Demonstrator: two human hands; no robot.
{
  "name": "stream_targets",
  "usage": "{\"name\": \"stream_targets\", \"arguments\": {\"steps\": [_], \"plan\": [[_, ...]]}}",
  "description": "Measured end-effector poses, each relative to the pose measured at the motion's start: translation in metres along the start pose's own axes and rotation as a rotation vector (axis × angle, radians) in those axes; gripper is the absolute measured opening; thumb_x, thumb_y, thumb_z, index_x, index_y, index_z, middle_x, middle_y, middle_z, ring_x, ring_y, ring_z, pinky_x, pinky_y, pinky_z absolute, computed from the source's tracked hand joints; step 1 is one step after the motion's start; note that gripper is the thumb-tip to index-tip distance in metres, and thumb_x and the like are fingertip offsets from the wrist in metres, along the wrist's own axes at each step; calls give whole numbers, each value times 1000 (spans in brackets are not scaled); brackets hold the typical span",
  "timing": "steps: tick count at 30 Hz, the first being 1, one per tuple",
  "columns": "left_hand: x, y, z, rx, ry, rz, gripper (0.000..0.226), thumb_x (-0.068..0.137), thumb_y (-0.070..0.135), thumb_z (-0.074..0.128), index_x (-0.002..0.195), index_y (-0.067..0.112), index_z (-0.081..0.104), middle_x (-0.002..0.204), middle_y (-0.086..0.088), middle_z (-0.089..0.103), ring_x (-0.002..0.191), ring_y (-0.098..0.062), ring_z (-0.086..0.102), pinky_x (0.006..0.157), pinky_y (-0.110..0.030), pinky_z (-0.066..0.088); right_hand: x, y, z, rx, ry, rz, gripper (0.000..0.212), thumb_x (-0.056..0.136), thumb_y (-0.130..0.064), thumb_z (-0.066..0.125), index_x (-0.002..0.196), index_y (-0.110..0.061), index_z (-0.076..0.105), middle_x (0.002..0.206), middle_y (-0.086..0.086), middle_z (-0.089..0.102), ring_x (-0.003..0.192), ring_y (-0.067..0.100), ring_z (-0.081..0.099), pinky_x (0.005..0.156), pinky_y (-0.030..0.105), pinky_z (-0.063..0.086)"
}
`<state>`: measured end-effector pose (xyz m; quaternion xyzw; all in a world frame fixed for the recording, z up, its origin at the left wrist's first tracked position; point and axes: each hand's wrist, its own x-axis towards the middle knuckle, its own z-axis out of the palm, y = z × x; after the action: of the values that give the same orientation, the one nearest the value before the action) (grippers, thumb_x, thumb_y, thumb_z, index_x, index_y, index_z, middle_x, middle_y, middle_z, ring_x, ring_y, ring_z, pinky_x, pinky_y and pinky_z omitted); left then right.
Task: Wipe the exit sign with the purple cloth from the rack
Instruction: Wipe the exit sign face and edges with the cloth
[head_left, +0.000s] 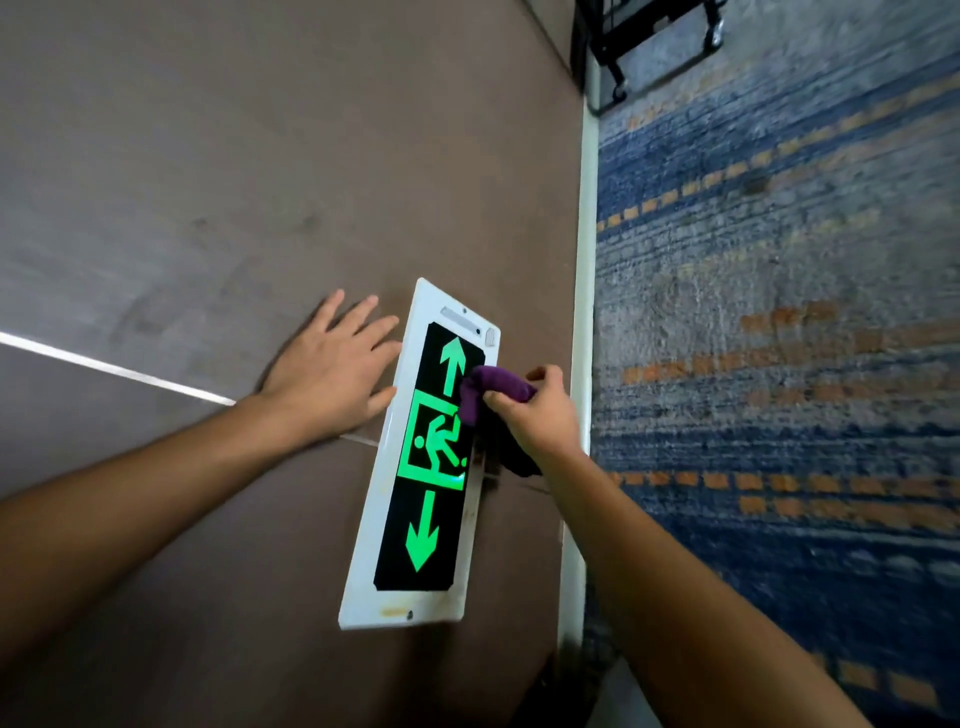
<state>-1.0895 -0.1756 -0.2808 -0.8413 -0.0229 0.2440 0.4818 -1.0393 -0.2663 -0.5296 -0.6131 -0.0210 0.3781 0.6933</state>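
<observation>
**Purple cloth pressed to the lit exit sign**

The long rectangular exit sign (426, 457), white-framed with a black panel showing two glowing green arrows and a green running figure, is mounted flat on the matte brown wall panel (208, 182). In this tilted view its long axis runs from about 1 o'clock to 7 o'clock. Bare brown wall lies open around its 12, 9 and 6 o'clock sides; toward 3 o'clock the room is tight, with the white skirting strip (584, 312) close beside the sign's edge and the blue carpet with orange dashes (779, 312) beyond it.

The bunched purple cloth (480, 392) sits on the sign's 3 o'clock edge, level with the upper arrow and the top of the running-figure box, overlapping the black panel. The right hand (537, 415) is clenched around it, fingers curled tight over the bundle, with a darker tail of cloth hanging below the palm toward 6 o'clock.

The left hand (332, 371) lies at the sign's 9 o'clock side, palm flat on the wall, fingers spread and straight, gripping nothing; its fingertips (387, 348) reach to the white frame.

A black wheeled rack (649, 31) stands far off at 1 o'clock on the carpet.
</observation>
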Motion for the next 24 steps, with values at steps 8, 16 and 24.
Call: {"name": "stream_targets", "arguments": {"steps": [8, 16, 24], "plan": [[-30, -6, 7, -71, 90, -14, 62, 80, 55, 72, 128, 16, 71, 145, -12, 60, 143, -36, 46, 123, -49, 12, 0, -8, 24, 433, 95, 96, 29, 89, -37, 78, 113, -24, 67, 108, 0, 74, 104, 24, 70, 96, 37, 56], [-36, -7, 2, -105, 20, -25, 63, 91, 57, 57, 144, 24, 57, 160, -8, 43, 153, -34, 27, 126, -53, 13, 29, -19, 16, 208, 44, -45, 62, 100, -35, 66, 156, -27, 42, 142, 2, 63, 129, 26, 61, 112, 41, 47], [-18, -10, 7, -22, 25, -21, 66, 94, 64, 41, 152, 33, 39, 167, -2, 28, 157, -30, 13, 126, -51, 5, 23, -6, 34, 145, 90, -99, 43, 99, -34, 64, 141, -24, 57, 125, 4, 68, 108, 23, 66, 89, 33, 53]]}}
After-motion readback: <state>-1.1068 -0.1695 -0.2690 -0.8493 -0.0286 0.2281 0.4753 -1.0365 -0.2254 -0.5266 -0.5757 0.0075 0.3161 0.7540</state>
